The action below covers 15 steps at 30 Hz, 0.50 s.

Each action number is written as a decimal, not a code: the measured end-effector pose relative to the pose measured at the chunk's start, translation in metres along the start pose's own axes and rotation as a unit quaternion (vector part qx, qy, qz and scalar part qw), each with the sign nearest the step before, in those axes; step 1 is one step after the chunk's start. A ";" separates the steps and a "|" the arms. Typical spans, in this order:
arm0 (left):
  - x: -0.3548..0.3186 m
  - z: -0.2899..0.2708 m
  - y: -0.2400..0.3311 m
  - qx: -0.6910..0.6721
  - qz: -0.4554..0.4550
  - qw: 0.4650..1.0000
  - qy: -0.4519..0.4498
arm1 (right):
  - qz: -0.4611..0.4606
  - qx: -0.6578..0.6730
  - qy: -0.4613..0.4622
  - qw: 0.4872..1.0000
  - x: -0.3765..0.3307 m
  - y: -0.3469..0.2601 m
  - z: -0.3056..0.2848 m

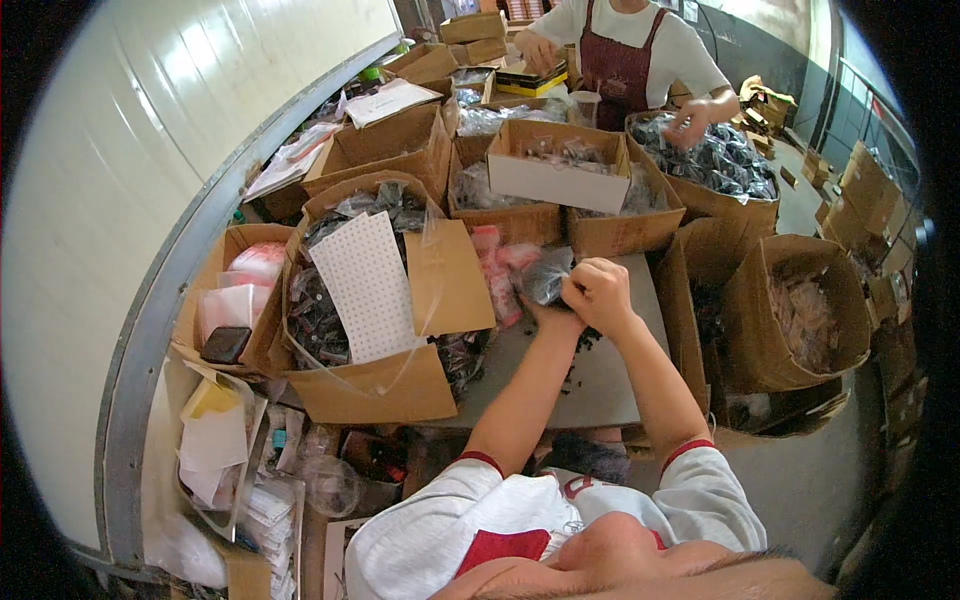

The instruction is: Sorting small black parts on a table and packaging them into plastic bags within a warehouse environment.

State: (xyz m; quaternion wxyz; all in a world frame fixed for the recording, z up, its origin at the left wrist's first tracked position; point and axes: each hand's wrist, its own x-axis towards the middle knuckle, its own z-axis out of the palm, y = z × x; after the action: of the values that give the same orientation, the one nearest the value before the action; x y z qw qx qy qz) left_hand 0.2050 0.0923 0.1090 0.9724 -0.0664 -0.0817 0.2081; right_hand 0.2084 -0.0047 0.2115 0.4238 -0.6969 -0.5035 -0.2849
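Observation:
A small clear plastic bag (545, 276) with something dark grey in it is held up over the grey table (622, 375). My left hand (553, 317) grips it from below, its fingers mostly hidden behind the bag. Closed in a fist, my right hand (600, 294) pinches the bag's right edge, close against the left wrist. Small black pieces (588, 341) lie scattered on the tabletop under my hands. Just left of the bag is a pile of pink-and-clear plastic bags (496, 272), partly blurred.
An open carton (380, 405) of dark bagged parts stands at left, topped by a white dotted sheet (365, 285) and a brown card (448, 278). Cartons (805, 330) stand right. Across the table, a person in a maroon apron (618, 60) reaches over a carton of black bags (705, 160).

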 end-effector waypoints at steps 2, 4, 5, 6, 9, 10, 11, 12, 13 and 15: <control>0.003 -0.002 0.000 -0.043 0.018 0.997 0.054 | -0.028 0.010 0.015 0.999 -0.002 -0.005 -0.002; -0.004 0.012 -0.010 -0.085 0.029 0.989 0.114 | -0.032 0.004 0.026 0.999 0.001 -0.008 -0.012; -0.014 0.024 -0.018 -0.030 0.002 0.995 0.099 | -0.022 0.000 0.030 0.999 0.003 -0.010 -0.020; -0.023 0.035 -0.019 0.025 -0.018 0.996 0.080 | -0.017 0.002 0.033 0.999 0.007 -0.016 -0.025; -0.026 0.041 -0.019 0.015 -0.030 0.999 0.043 | -0.043 0.006 0.037 0.998 0.014 -0.029 -0.034; -0.027 0.046 -0.020 0.016 -0.029 0.999 0.043 | -0.043 0.006 0.038 0.998 0.018 -0.034 -0.039; -0.028 0.052 -0.020 0.038 -0.035 0.998 0.025 | -0.047 0.009 0.039 0.998 0.023 -0.040 -0.045; -0.031 0.063 -0.026 0.060 -0.045 0.997 0.006 | -0.048 0.007 0.041 0.998 0.025 -0.043 -0.052; -0.039 0.084 -0.033 0.080 -0.024 0.995 0.052 | -0.059 0.006 0.057 0.997 0.027 -0.043 -0.055; -0.028 0.079 -0.032 0.109 -0.038 0.993 -0.021 | -0.073 -0.005 0.056 0.996 0.038 -0.052 -0.068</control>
State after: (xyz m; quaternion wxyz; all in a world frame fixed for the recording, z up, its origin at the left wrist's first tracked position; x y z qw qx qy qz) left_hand 0.1773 0.0590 0.1876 0.9793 0.0470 -0.0810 0.1795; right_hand 0.1737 -0.0399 0.2909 0.4261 -0.6434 -0.5269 -0.3561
